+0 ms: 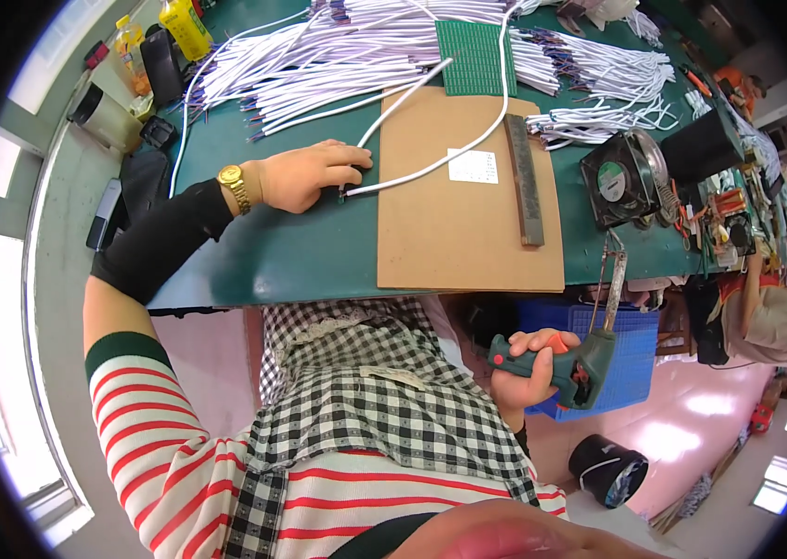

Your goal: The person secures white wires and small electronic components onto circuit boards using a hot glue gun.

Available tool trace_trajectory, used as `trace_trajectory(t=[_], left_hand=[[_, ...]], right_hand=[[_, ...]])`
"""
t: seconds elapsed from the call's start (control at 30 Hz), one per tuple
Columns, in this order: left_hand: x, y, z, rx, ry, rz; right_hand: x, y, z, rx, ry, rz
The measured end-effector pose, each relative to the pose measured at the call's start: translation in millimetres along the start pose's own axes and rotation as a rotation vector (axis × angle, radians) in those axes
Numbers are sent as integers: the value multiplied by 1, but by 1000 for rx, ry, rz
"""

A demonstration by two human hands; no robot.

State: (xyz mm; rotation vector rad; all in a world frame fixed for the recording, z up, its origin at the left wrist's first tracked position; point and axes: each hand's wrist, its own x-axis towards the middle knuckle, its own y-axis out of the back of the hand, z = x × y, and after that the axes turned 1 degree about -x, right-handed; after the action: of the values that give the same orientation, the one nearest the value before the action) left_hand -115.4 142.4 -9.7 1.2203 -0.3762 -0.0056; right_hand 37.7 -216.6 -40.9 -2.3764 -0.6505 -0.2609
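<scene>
Now left hand [305,174] pinches white cable [431,160] end; right hand [531,368] grips green soldering gun [580,363].

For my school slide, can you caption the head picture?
Left hand pins a white cable; right hand grips a solder gun.

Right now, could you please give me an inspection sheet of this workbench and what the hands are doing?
Surface: green table with a brown board lying on it.
Job's things: white cable running across the board; green soldering gun with orange trigger, off the table edge.
Clutter: dark metal bar, small white card, green mat, black fan, bottles.
Grippers: left hand presses the cable's end onto the table; right hand grips the soldering gun.
Cables: bundles of white wires across the far side.
Surroundings: blue crate under the table, black roll on the floor, another person at right.
</scene>
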Motion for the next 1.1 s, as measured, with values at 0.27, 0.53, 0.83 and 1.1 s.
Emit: trace_trajectory(t=[0.27, 0.53, 0.83, 1.1], left_hand=[[70, -3, -80, 186, 344, 589], [104, -16, -134, 358, 640, 400], [74, -15, -145, 442, 377, 627], [31, 50, -112, 614, 866, 517]], right_hand=[[0, -11, 2, 14, -145, -27], [-7, -6, 3, 26, -314, -52], [-3, -14, 8, 76, -402, -133], [2, -14, 10, 83, -453, -170]])
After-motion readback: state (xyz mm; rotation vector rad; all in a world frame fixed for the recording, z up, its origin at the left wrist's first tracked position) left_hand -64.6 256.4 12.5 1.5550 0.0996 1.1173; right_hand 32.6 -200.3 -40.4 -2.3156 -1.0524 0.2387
